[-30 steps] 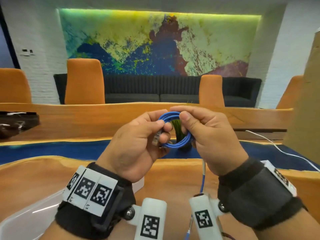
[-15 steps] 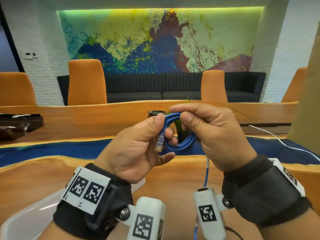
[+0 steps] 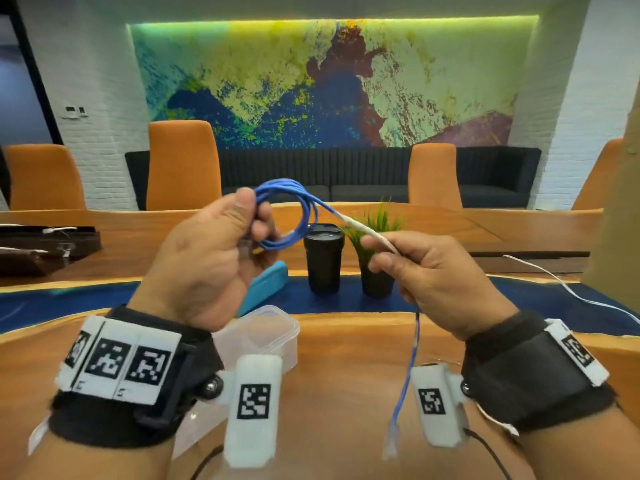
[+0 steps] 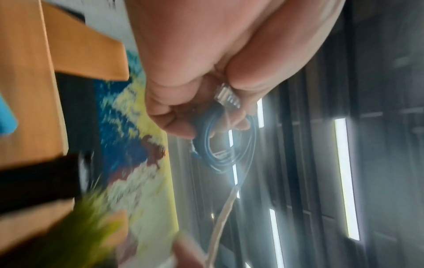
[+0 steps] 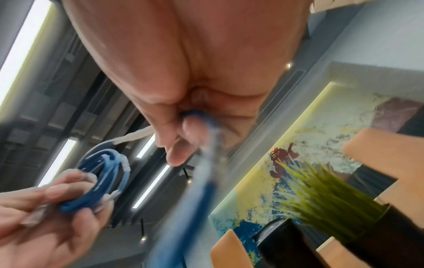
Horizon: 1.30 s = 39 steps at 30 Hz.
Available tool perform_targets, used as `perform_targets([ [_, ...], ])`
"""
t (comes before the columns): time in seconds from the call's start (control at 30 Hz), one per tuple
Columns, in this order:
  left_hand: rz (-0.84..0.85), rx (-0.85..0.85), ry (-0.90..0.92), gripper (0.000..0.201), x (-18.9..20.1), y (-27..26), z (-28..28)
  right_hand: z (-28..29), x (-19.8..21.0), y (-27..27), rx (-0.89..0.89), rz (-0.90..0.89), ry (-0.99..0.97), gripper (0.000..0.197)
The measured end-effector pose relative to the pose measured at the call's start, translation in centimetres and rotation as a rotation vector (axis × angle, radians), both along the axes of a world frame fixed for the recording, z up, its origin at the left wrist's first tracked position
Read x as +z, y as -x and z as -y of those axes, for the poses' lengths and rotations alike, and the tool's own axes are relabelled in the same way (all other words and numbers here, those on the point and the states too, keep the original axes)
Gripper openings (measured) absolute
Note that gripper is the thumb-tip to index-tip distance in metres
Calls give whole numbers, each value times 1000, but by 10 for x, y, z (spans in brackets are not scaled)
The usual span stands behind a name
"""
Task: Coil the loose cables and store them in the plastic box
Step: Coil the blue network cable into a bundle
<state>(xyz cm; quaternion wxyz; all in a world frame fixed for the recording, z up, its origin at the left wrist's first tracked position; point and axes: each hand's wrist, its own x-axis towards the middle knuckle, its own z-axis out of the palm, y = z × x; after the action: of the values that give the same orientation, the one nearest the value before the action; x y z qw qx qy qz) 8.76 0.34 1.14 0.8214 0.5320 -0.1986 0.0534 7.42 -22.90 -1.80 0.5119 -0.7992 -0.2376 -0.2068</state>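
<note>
A blue network cable (image 3: 304, 216) is wound into a small coil of several loops. My left hand (image 3: 214, 258) grips the coil between thumb and fingers, with one clear plug (image 4: 227, 97) against the palm. My right hand (image 3: 426, 271) holds the cable's free run to the right of the coil, at a stretch wrapped in white (image 3: 363, 230). The loose tail (image 3: 405, 379) hangs below that hand and ends in a clear plug (image 3: 390, 441). The clear plastic box (image 3: 263, 334) stands on the table under my left wrist. The coil (image 5: 103, 179) also shows in the right wrist view.
A black cup (image 3: 323, 258) and a potted green plant (image 3: 375, 251) stand on the blue strip behind the hands. A light blue case (image 3: 266, 285) lies left of them. A white cable (image 3: 568, 289) runs along the right. Dark objects (image 3: 41, 247) sit at far left.
My hands have drawn apart. The right hand has left the coil and slid out along the cable to the right; the left hand has lifted the coil higher and to the left.
</note>
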Motion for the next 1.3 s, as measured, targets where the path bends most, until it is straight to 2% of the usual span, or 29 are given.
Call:
perform_targets([
  [0.07,52,90,-6,28,6,-1,-15,8,-3,-2,-72,-87,63,19],
  [0.13,101,168,-54,30,9,1,-21,12,-7,-5,-165,-123,275,17],
  [0.2,139,218,-111,32,8,4,-17,12,-8,-6,-238,-199,554,25],
  [0.27,150,227,-124,34,5,5,-11,8,-8,-5,-282,-267,658,34],
  [0.3,145,220,-116,34,3,5,-9,7,-7,-5,-312,-266,611,36],
  [0.33,132,206,-102,34,2,4,-7,6,-8,-7,-344,-243,466,35],
  [0.43,82,169,-87,34,-1,4,-1,5,-7,-15,-384,-83,-211,25],
  [0.5,82,167,-129,34,-3,5,5,3,-4,-15,-312,-39,-538,19],
  [0.57,98,152,-180,35,-6,7,13,2,1,-11,-221,-36,-703,15],
  [0.67,98,108,-212,36,-7,9,19,2,10,-6,-136,5,-777,13],
  [0.83,65,56,-193,35,-6,10,17,5,13,-3,24,-42,-821,24],
  [0.97,33,-81,-135,34,-11,8,21,-5,11,-2,213,-225,-894,25],
  [1.03,47,-127,-141,36,-16,8,26,-14,6,-1,322,-390,-829,30],
  [1.1,118,-86,-230,34,-20,10,31,-22,-3,-1,447,-541,-716,43],
  [1.17,260,28,-368,40,-23,10,33,-27,-10,-1,562,-636,-682,53],
  [1.27,402,142,-465,46,-27,6,34,-26,-11,4,665,-687,-659,59],
  [1.3,422,163,-470,44,-29,4,35,-27,-10,6,648,-674,-619,53],
])
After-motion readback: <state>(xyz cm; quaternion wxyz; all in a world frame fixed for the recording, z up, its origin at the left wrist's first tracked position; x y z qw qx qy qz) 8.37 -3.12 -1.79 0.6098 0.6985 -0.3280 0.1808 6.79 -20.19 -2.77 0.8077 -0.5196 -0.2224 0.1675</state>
